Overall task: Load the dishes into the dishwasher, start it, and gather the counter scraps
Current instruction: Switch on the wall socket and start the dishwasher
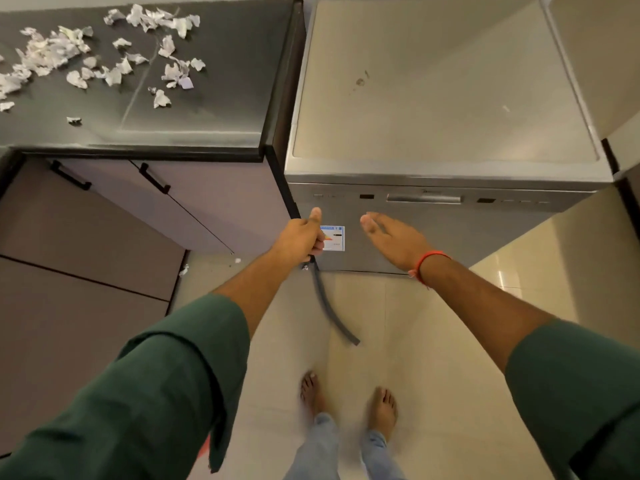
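Observation:
A silver dishwasher stands in front of me with its door closed; its handle recess sits in the control strip at the top. My left hand is curled with the thumb up, in front of the door's left edge beside a blue-edged label, and I see nothing in it. My right hand is flat with fingers extended, palm down, in front of the door's middle. Several torn white paper scraps lie scattered on the dark counter at the upper left. No dishes are in view.
A grey hose runs from the dishwasher's lower left corner across the tiled floor. Brown cabinets with black handles stand under the counter. Two small scraps lie on the floor by the cabinet. My bare feet stand on the tiles.

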Action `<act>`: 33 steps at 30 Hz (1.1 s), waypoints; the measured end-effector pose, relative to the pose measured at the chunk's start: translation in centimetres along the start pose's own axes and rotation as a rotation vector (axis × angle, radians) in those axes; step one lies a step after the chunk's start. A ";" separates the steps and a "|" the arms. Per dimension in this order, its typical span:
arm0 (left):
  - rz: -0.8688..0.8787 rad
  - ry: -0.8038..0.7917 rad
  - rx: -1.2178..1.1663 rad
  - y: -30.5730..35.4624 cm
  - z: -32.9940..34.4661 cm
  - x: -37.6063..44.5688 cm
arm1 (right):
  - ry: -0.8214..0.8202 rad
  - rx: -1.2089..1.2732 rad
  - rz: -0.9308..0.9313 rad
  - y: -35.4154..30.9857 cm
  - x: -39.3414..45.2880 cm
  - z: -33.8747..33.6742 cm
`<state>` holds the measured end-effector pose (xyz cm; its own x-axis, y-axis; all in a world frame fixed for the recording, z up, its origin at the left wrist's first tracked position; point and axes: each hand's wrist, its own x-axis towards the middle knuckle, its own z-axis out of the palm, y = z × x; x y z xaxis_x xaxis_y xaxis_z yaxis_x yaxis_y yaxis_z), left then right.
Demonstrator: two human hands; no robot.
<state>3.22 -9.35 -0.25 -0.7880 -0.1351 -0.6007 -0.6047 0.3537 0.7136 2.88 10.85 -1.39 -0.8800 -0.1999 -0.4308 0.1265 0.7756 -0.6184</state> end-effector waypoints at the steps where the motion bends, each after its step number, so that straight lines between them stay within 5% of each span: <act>1: -0.013 -0.004 -0.029 -0.3 0.4 0.8 | 0.009 0.117 0.025 0.0 0.4 0.3; 6: 0.003 0.009 -0.143 -2.6 2.1 6.3 | 0.132 0.534 0.133 0.6 4.0 2.5; 14: 0.161 0.072 -0.323 -7.6 5.2 13.0 | 0.236 0.814 0.123 3.0 9.0 8.4; 24: 0.473 0.159 -0.334 -9.2 6.0 17.0 | 0.393 0.887 0.008 2.9 12.3 13.3; 33: 0.405 0.177 -0.316 -7.2 5.4 17.5 | 0.429 0.824 -0.001 2.9 13.2 14.0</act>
<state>-5.60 -9.24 -17.82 -0.9562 -0.2094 -0.2046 -0.2325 0.1181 0.9654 -1.95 2.06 -18.10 -0.9536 0.1657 -0.2512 0.2659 0.0728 -0.9613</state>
